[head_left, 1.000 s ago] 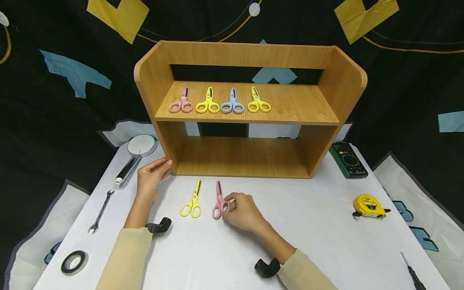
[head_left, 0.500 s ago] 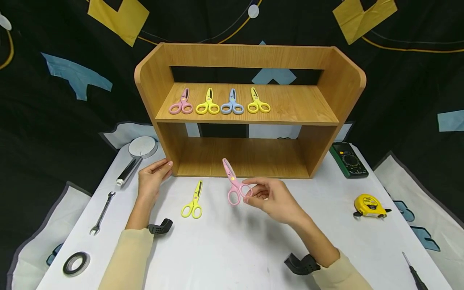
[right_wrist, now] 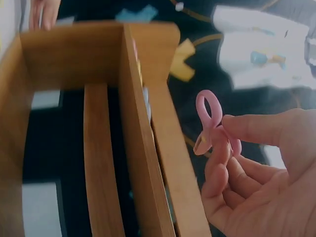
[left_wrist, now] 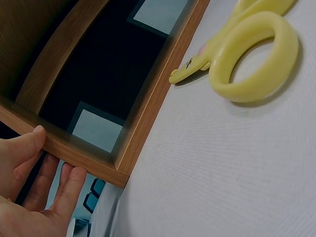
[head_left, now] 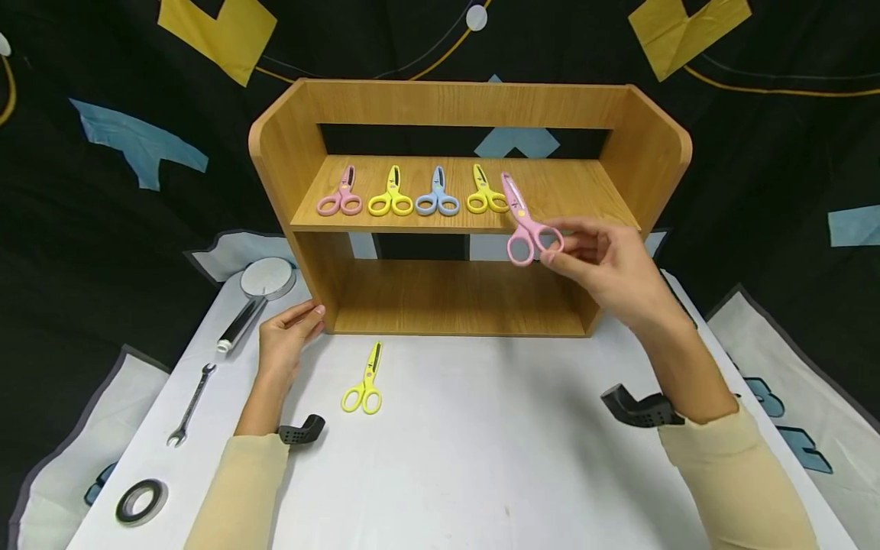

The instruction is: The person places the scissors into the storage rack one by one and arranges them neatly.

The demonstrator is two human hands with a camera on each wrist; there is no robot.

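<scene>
- Leftmost, the left hand (head_left: 285, 340) rests with relaxed, straight fingers against the lower left corner of the wooden two-tier shelf unit (head_left: 278, 164).
- Just beside it, a pair of yellow plastic scissors (head_left: 365, 380) lies on the white table cover (head_left: 481, 458).
- Along the upper shelf lie pink, yellow, blue and yellow scissors (head_left: 414, 193).
- Rightward, the right hand (head_left: 612, 267) pinches a pair of pink plastic scissors (head_left: 525, 224) by one handle loop, in the air before the upper shelf's front edge.
</scene>
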